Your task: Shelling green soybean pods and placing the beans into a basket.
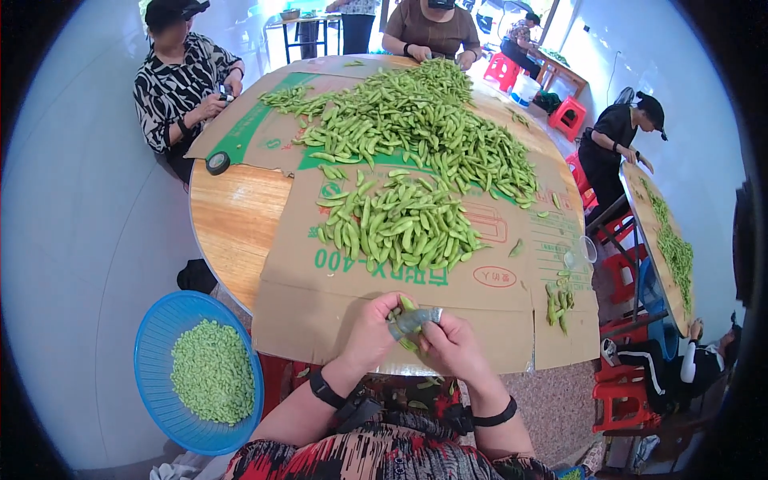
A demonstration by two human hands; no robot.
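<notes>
My 2 hands meet at 6 o'clock, just over the cardboard's point(480, 320) near edge. The fingers of my left hand point(373, 326) are clamped on 1 green pod point(407, 303). My right hand point(454, 346) has its fingers curled in beside it, by 1 grey strip point(414, 322) crossing between my hands; I cannot tell whether they pinch the pod too. I wear 2 dark bands, 1 on each wrist.

Pods lie in 2 main heaps: the smaller heap point(400, 228) in the middle of my view, the larger heap point(432, 120) from 12 to 1 o'clock. 1 little cluster of pods point(560, 304) sits near 4 o'clock, too overlapped to count. 1 blue basket point(146, 376) at 8 o'clock holds shelled beans point(214, 370), far too many to number.

At 10 o'clock lies 1 dark tape roll point(218, 163); at 3, 1 clear cup point(588, 250). 2 people sit around my table, 1 at 10 o'clock point(184, 88), 1 at 12 point(432, 36).
</notes>
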